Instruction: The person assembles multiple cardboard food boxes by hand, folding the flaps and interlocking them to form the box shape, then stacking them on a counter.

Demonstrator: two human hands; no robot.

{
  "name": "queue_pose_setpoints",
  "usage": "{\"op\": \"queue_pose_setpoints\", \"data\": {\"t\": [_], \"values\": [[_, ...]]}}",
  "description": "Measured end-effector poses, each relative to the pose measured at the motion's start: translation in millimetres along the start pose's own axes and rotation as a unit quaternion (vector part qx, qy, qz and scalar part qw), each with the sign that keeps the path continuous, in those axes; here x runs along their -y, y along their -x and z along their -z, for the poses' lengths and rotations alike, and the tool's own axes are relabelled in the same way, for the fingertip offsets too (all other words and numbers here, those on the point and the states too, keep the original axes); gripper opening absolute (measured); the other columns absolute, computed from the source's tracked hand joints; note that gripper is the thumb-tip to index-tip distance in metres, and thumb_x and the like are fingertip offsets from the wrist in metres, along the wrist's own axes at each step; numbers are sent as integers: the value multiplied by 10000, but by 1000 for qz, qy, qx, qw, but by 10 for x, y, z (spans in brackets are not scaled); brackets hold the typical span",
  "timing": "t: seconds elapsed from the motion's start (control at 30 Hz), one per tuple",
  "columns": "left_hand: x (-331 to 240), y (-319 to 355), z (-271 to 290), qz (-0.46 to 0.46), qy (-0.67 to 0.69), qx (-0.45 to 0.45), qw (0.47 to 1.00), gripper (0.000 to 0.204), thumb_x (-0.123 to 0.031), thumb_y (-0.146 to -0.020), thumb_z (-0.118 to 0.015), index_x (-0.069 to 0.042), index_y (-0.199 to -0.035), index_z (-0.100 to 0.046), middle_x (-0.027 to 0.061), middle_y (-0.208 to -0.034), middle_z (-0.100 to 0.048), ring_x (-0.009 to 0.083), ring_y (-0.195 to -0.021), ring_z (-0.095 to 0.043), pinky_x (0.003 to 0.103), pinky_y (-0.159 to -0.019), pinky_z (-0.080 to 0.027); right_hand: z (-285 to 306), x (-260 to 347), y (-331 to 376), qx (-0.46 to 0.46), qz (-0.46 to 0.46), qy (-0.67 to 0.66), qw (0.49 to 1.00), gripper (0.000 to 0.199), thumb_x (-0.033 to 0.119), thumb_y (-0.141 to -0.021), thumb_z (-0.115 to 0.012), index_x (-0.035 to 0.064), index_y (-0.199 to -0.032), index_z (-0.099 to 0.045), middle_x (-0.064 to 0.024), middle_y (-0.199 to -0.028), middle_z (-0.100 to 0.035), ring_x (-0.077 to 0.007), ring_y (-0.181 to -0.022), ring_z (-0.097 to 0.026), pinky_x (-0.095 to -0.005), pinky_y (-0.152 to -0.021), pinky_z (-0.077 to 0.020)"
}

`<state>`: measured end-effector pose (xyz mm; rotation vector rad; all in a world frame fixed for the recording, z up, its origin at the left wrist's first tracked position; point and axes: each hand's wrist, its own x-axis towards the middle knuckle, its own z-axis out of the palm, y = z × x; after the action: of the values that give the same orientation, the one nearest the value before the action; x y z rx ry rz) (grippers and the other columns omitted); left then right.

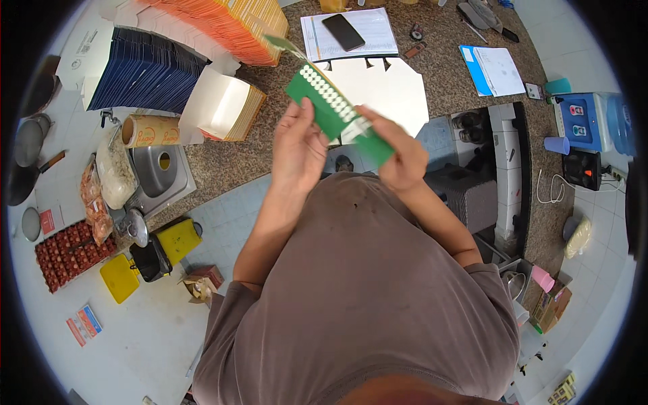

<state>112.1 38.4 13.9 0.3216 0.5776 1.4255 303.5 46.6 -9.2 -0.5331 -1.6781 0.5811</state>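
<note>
In front of my chest I hold a green cardboard box piece (322, 102) with a white printed pattern, partly folded and tilted over the counter edge. My left hand (302, 145) grips its left side, the thumb lying on the green face. Around its lower right end, my right hand (399, 154) is closed, slightly blurred. A narrow flap stands up at the far end of the piece. Beneath and beyond it, a flat white cardboard blank (398, 88) with cut corners and slots lies on the granite counter (283, 74).
Tall stacks of nested orange boxes (253, 30) and dark blue boxes (145, 74) stand at the left, with white-lined boxes (219, 104) nearer. A phone (343, 32) rests on papers behind the blank. A sink (156, 169) is at the left, a blue water dispenser (579, 121) at the right.
</note>
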Motion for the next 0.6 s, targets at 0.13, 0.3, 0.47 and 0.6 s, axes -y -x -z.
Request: {"op": "queue_pose_setpoints", "data": {"t": [0.13,0.3,0.47,0.6], "values": [[209,79,-210,-59,-31,-9,998,277,-158,-1132,-517,-23,-1365,-582,99,-1296,-700,179,-1176,-699,340,-1027,-595,-41,208,-201,-57,-141,76,985,387,-148,-964,-524,-65,-1312,-674,-270,-1372,-680,-371,-1205,-712,-380,-1023,-559],[64,99,-151,-73,-81,-6,994,281,-163,-1132,-517,-11,-1362,-569,116,-1289,-679,218,-1197,-680,373,-1045,-582,53,191,-190,108,-91,91,986,482,-64,-874,-721,69,-1338,-713,-264,-1504,-549,-392,-1157,-708,-397,-937,-607],[346,253,-348,-57,-22,-47,997,299,-258,-1150,-492,-22,-1317,-565,104,-1286,-666,178,-1156,-664,409,-1056,-546,-52,-28,-141,60,-43,135,988,491,-85,-858,-718,74,-1322,-736,-288,-1482,-554,-398,-1223,-666,-433,-996,-570],[482,245,-202,-80,-57,-37,994,273,-273,-1144,-519,-46,-1268,-604,65,-1198,-699,141,-1070,-677,339,-960,-562,-165,-22,-96,7,-88,104,991,429,-35,-826,-766,64,-1244,-753,-255,-1408,-544,-376,-1217,-634,-422,-1011,-539]]}}
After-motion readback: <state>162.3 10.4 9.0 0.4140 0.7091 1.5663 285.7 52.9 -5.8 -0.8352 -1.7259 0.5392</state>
